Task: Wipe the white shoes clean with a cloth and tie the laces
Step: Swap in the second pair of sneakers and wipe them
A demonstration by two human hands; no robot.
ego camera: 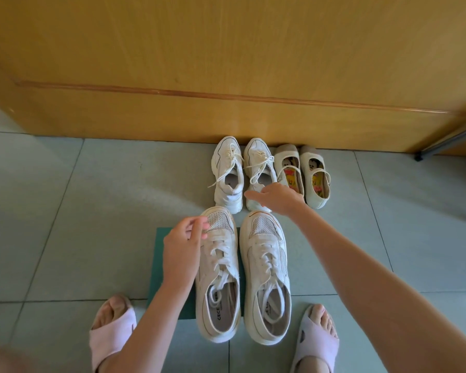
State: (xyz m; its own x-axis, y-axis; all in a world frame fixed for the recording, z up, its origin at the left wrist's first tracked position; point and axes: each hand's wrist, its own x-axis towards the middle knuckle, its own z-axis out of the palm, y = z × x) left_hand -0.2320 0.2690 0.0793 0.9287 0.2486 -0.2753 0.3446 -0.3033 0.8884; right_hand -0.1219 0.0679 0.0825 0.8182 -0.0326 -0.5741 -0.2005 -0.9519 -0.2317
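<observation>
Two large white sneakers stand side by side in front of me, the left one point(218, 281) and the right one point(268, 281), with their laces loose. They sit on a flat green cloth point(160, 265). My left hand point(182, 251) hovers over the left sneaker's toe and upper laces, fingers loosely curled and holding nothing. My right hand point(279, 197) reaches forward to the heel of a smaller white sneaker point(258, 165), fingers stretched out over it. Its partner point(228, 170) stands to the left, laces untied and trailing.
A pair of cream strap shoes point(301, 173) stands right of the small sneakers, against a wooden door point(226, 63). My feet in pink slippers point(111, 332) point(316, 337) flank the large sneakers on the grey tiled floor point(65, 211). A dark metal leg point(441, 144) stands at far right.
</observation>
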